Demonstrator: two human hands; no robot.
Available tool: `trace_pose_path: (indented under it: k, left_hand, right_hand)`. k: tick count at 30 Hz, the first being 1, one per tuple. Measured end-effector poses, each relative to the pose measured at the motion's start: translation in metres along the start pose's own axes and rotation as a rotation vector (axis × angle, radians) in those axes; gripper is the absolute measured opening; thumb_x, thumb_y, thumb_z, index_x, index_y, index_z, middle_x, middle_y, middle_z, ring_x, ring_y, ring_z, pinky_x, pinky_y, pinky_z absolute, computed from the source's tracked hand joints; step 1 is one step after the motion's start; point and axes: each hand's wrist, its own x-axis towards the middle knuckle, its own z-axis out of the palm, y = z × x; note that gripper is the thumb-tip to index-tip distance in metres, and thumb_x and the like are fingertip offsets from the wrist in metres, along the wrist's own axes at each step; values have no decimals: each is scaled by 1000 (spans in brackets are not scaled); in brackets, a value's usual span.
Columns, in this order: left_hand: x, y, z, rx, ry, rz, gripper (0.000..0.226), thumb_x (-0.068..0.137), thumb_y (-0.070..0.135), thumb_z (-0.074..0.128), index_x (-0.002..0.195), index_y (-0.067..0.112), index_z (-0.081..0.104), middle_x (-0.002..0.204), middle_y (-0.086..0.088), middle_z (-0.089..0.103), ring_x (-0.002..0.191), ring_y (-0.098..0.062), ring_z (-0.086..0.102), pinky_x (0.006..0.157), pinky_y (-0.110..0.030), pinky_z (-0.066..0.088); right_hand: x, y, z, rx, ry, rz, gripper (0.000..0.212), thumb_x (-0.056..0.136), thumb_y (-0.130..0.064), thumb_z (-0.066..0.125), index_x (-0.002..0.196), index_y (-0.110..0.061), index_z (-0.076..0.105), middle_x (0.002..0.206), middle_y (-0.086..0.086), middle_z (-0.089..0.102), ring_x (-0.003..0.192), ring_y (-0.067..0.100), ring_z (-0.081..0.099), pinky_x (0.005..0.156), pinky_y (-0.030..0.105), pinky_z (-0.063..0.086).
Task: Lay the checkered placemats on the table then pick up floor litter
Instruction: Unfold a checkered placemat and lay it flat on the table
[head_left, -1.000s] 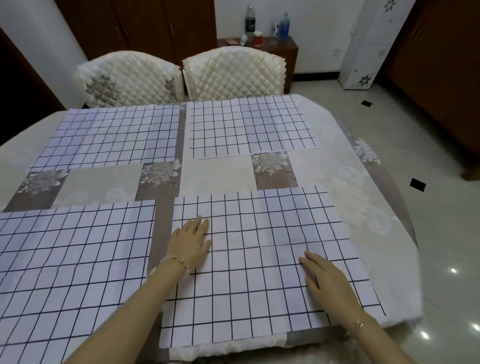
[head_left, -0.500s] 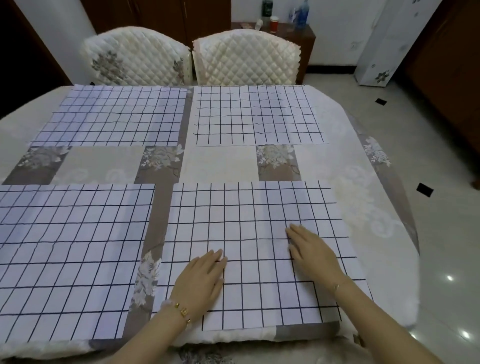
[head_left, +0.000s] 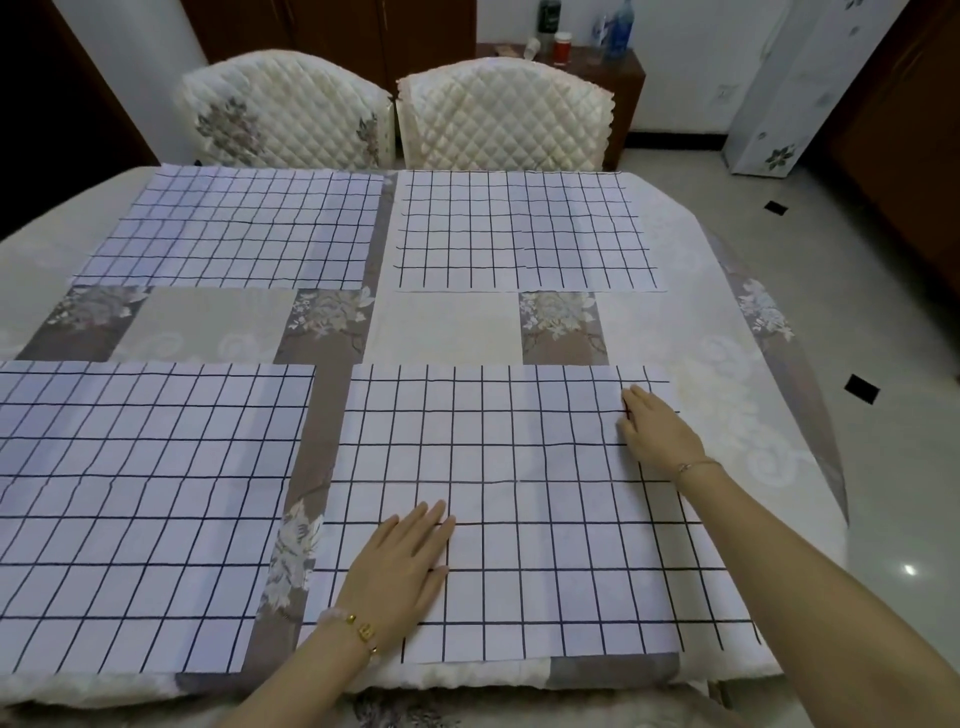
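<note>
1. Near-L placemat (head_left: 145, 509) is running off frame's L edge.
2. Bottles (head_left: 621, 26), upr R, are getting cropped by top edge; labels too small to read.
3. Table (head_left: 447, 327) is hiding seats of both chairs (head_left: 285, 109).

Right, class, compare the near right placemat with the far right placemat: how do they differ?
The near right placemat has the left hand and the right hand flat on it; the far right placemat is untouched. The near right placemat lies at the table's front edge; the far right placemat lies before a quilted chair. Both are white with a dark grid, lying flat.
</note>
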Motion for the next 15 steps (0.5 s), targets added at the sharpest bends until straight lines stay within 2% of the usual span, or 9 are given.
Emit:
trace_pose_path:
  k: [4, 6, 7, 9, 11, 12, 14, 15]
  left_hand:
    - [1, -1, -4, -2, -27, -16, 61, 97, 43, 8, 127, 21, 56, 132, 1, 58, 118, -18, 58, 100, -33, 28]
    - [2, 1, -6, -7, -38, -23, 62, 96, 43, 7, 125, 21, 58, 129, 2, 60, 116, -17, 59, 100, -33, 29]
    - [2, 3, -7, -4, -40, -20, 64, 96, 42, 5, 124, 22, 59, 128, 2, 61, 115, -16, 60, 101, -32, 33]
    - [2, 5, -10, 8, -63, -14, 65, 96, 41, 5, 119, 24, 63, 124, 4, 64, 111, -14, 63, 95, -30, 47]
    - [3, 6, -11, 15, -35, 13, 55, 95, 41, 17, 115, 25, 66, 121, 5, 66, 107, -13, 65, 84, -32, 54]
    - [1, 7, -15, 21, -23, 14, 50, 91, 42, 26, 116, 25, 65, 122, 4, 65, 108, -14, 65, 84, -33, 54]
    - [1, 8, -18, -23, -1, 6, 52, 87, 39, 33, 130, 21, 53, 140, 1, 49, 124, -19, 53, 99, -35, 45]
    - [3, 6, -19, -17, -21, 28, 53, 90, 37, 31, 140, 19, 41, 149, -1, 35, 136, -20, 38, 109, -36, 33]
  right_hand:
    - [-17, -7, -3, 63, -1, 22, 49, 112, -18, 40, 159, -3, 36, 172, 13, 32, 158, 29, 33, 125, 41, 33]
    - [-37, -15, -2, 144, 37, 51, 45, 112, -20, 40, 154, -5, 46, 163, 15, 47, 148, 31, 47, 110, 39, 44]
    - [-49, -20, -1, 187, 59, 68, 43, 112, -22, 40, 151, -7, 50, 157, 15, 54, 141, 32, 53, 102, 38, 46]
    - [-77, -29, -1, 256, 60, 106, 41, 112, -21, 43, 151, -12, 53, 151, 10, 61, 134, 30, 60, 101, 37, 48]
    - [-105, -38, 0, 332, 51, 133, 38, 110, -21, 48, 146, -14, 59, 140, 8, 68, 119, 25, 64, 96, 34, 49]
    - [-119, -41, 1, 374, 55, 144, 35, 110, -22, 50, 141, -15, 62, 134, 7, 71, 110, 21, 63, 90, 30, 48]
    - [-144, -46, 5, 453, 66, 166, 27, 109, -22, 53, 130, -15, 69, 119, 5, 74, 100, 18, 63, 81, 27, 46]
    - [-157, -48, 7, 493, 76, 176, 22, 108, -21, 53, 122, -17, 70, 110, 4, 74, 97, 18, 65, 74, 26, 47]
